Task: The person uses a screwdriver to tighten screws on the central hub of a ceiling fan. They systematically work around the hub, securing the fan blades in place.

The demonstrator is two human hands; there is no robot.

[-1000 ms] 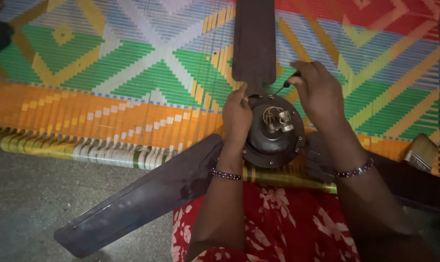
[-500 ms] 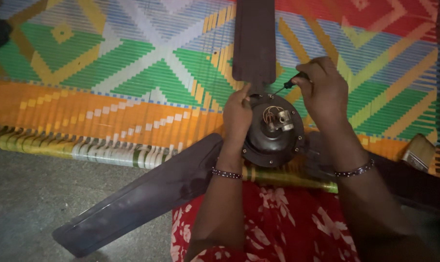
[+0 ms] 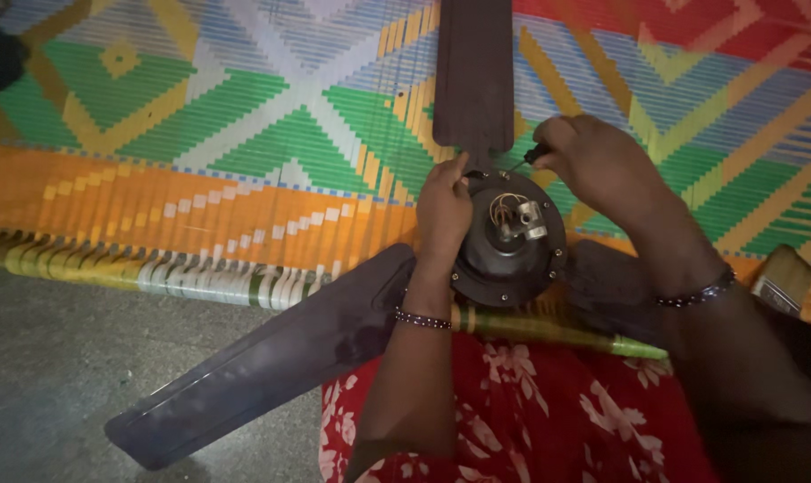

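Your right hand [image 3: 602, 165] is gripping a screwdriver [image 3: 523, 161], its shaft pointing toward eight o'clock at the ceiling fan motor [image 3: 510, 240]; your left hand [image 3: 443, 207] is closing its grip on the hub's rim.

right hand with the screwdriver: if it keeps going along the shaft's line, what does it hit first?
Likely the fan motor housing: the right hand holds a screwdriver slanted down-left toward the housing's top rim, by the upper blade root. The left hand fingers sit just beyond. The tip is hard to see, so contact is uncertain.
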